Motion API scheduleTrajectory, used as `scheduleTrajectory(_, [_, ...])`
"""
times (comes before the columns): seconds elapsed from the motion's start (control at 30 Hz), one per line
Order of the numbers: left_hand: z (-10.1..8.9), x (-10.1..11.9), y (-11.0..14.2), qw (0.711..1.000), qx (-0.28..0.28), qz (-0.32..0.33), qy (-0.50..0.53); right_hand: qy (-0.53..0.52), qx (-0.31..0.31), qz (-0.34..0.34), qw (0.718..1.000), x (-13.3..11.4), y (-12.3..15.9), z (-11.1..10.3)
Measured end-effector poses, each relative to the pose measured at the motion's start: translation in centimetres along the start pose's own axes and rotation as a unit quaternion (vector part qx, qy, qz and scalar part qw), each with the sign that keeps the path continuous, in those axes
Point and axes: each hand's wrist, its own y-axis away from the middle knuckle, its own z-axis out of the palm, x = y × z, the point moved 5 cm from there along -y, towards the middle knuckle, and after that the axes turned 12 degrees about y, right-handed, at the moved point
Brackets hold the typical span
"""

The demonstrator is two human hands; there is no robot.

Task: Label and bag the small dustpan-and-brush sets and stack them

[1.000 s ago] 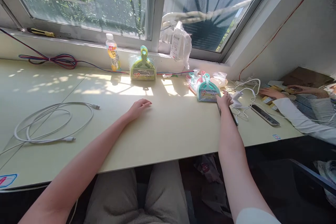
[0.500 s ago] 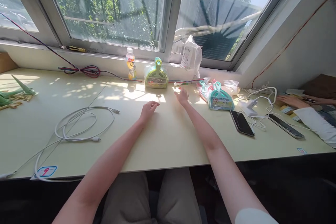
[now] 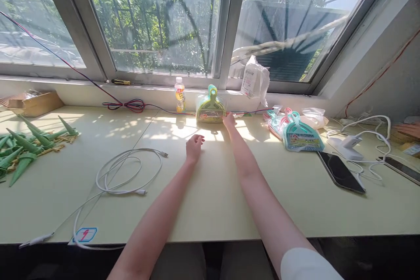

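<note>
A green dustpan-and-brush set (image 3: 210, 107) in clear wrapping stands upright at the back of the table, against the wall under the window. My right hand (image 3: 230, 120) is at its lower right edge, with the fingers closed on that edge and partly hidden. My left hand (image 3: 194, 146) rests over the table in front of the set, fingers loosely bent and holding nothing. A drink bottle (image 3: 180, 95) stands left of the set. Right of my right hand lie several more dustpan sets, a turquoise one (image 3: 302, 135) in front.
A coiled white cable (image 3: 108, 190) lies at left, beyond it green cone-shaped pieces (image 3: 36, 138) and a cardboard box (image 3: 36, 103). A phone (image 3: 341, 171) and white chargers (image 3: 348, 146) are at right. A red-and-blue wire (image 3: 123, 105) runs along the wall. Another person's hand (image 3: 407, 132) shows far right.
My right hand has moved forward and left to the green set's edge. My left hand's fingers have curled a little. The view has turned left, showing more green pieces and the box.
</note>
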Motion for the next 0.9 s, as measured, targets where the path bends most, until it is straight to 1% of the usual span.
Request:
scheduleTrajectory(0.07, [0.0,0.2,0.2,1.000,-0.003,-0.001,-0.001,0.020,0.001,-0.006,1.000,0.3,-0.1,-0.2])
scheduleTrajectory(0.23, [-0.1,0.4,0.4,1.000,-0.003,-0.002,-0.004,0.068,0.021,-0.051,0.996,0.6,0.8,-0.6])
scheduleTrajectory(0.33, [0.0,0.1,0.1,1.000,-0.007,-0.002,-0.001,0.073,0.032,-0.103,0.992,0.6,1.9,-0.9])
scheduleTrajectory(0.4, [0.0,0.1,0.0,1.000,-0.005,0.005,-0.010,0.056,0.041,-0.142,0.987,0.6,2.8,-1.3])
scheduleTrajectory(0.47, [-0.4,0.2,-0.2,0.999,0.017,0.025,-0.032,0.024,0.051,-0.178,0.982,0.8,4.2,-2.0])
scheduleTrajectory(0.5, [-0.8,0.3,-0.4,0.998,0.039,0.036,-0.045,0.004,0.054,-0.193,0.980,1.0,5.1,-2.4])
scheduleTrajectory(0.57, [-1.9,0.4,-0.7,0.992,0.101,0.046,-0.067,-0.043,0.046,-0.218,0.974,2.0,7.3,-3.4])
scheduleTrajectory(0.6, [-2.5,0.3,-0.9,0.988,0.130,0.038,-0.070,-0.068,0.037,-0.223,0.972,2.7,8.6,-3.9])
scheduleTrajectory(0.63, [-2.9,0.1,-1.1,0.987,0.146,0.019,-0.063,-0.092,0.025,-0.224,0.970,3.5,9.9,-4.5])
scheduleTrajectory(0.67, [-3.1,-0.2,-1.3,0.988,0.146,-0.009,-0.046,-0.114,0.011,-0.222,0.968,4.5,11.3,-5.0])
scheduleTrajectory(0.73, [-2.8,-0.7,-1.5,0.992,0.103,-0.069,0.000,-0.156,-0.017,-0.208,0.965,6.3,14.0,-5.9])
scheduleTrajectory(0.77, [-2.3,-0.8,-1.5,0.993,0.065,-0.094,0.026,-0.175,-0.028,-0.201,0.963,7.0,15.1,-6.3])
scheduleTrajectory(0.83, [-0.6,-0.6,-0.8,0.985,-0.039,-0.137,0.099,-0.205,-0.033,-0.186,0.960,8.2,16.8,-7.0])
scheduleTrajectory(0.9, [1.2,0.1,0.4,0.956,-0.147,-0.167,0.191,-0.223,-0.025,-0.173,0.959,8.7,17.6,-7.6])
